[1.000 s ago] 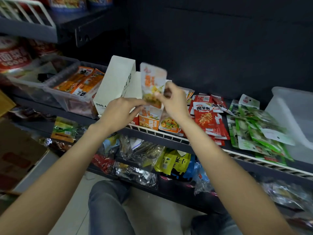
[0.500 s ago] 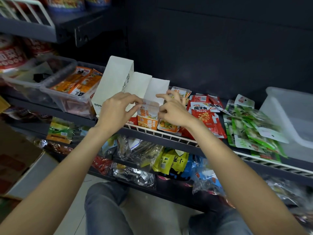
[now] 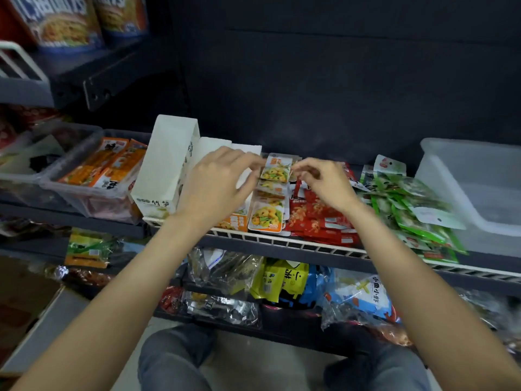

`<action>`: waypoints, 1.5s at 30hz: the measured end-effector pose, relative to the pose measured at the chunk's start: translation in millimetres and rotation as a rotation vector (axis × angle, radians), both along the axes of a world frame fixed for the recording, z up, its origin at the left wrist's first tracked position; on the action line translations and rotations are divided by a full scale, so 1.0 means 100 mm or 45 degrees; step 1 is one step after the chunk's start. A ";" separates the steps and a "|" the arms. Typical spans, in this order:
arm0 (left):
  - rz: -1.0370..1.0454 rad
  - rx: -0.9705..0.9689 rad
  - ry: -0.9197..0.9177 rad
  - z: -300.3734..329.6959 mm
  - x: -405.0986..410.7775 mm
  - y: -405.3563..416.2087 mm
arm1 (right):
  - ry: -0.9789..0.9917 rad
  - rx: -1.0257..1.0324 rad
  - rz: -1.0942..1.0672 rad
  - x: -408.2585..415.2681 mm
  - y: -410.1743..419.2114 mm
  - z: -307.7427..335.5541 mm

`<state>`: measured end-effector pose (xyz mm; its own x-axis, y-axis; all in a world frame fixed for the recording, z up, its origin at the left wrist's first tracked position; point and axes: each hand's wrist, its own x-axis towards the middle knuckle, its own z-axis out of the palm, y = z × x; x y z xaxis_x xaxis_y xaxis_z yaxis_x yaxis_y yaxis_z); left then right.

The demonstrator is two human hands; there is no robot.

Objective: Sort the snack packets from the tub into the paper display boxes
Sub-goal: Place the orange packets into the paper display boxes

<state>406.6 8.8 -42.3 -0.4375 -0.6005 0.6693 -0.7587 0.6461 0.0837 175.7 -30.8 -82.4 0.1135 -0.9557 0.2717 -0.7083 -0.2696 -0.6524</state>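
so a second back the orange packet was up in the air between both hands, half a second back it was being pushed down into the middle paper display box, and now it's out of the fingers completely. looks like that one is filed, its orange front just peeking out under the left wrist.

both hands have slid over to the next pile. the left hand (image 3: 217,182) sits above the paper display boxes (image 3: 166,165), fingers stretched out fairly straight, tips touching the left edge of the top shrimp packet (image 3: 275,171). can't tell if it's actually pinching it or just nudging it, there's motion blur there. the right hand (image 3: 324,183) is just right of that same packet, fingers curled in narrow with the tips close together near its right edge. again i can't say for sure whether it has hold of the corner or of nothing.

the shrimp packets are stacked on the wire shelf (image 3: 282,244) between the two hands, with more below the top one. to the right of the right hand there's the red packets (image 3: 318,218), then the green packets (image 3: 408,210), and further right the clear tub (image 3: 473,176), which looks pretty much emptied out.

my read: one packet done, the shrimp one is the next pick. plenty left loose on the shelf though, so the sorting is nowhere near finished.
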 end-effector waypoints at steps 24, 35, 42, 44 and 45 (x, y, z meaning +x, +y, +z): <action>-0.003 0.186 -0.038 -0.31 -0.27 -0.01 | -0.166 0.463 -0.165 0.15 -0.73 -0.23; -0.021 0.584 0.479 0.06 -0.28 -0.20 | -0.931 0.444 -0.087 -0.09 -0.10 0.13; -0.023 0.627 0.621 0.50 -0.19 -0.23 | -0.939 0.325 -0.240 0.02 0.03 0.31; -0.031 0.288 0.491 0.64 -0.08 -0.24 | -0.914 0.200 -0.248 0.03 0.04 0.36; -0.070 0.158 0.445 0.69 -0.01 -0.24 | -0.921 0.147 -0.244 0.04 0.05 0.38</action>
<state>405.3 -14.8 26.2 -0.2292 -0.6686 0.7074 -0.6351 0.6535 0.4119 179.5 -26.2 -44.3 -0.2259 -0.9676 0.1127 -0.1203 -0.0871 -0.9889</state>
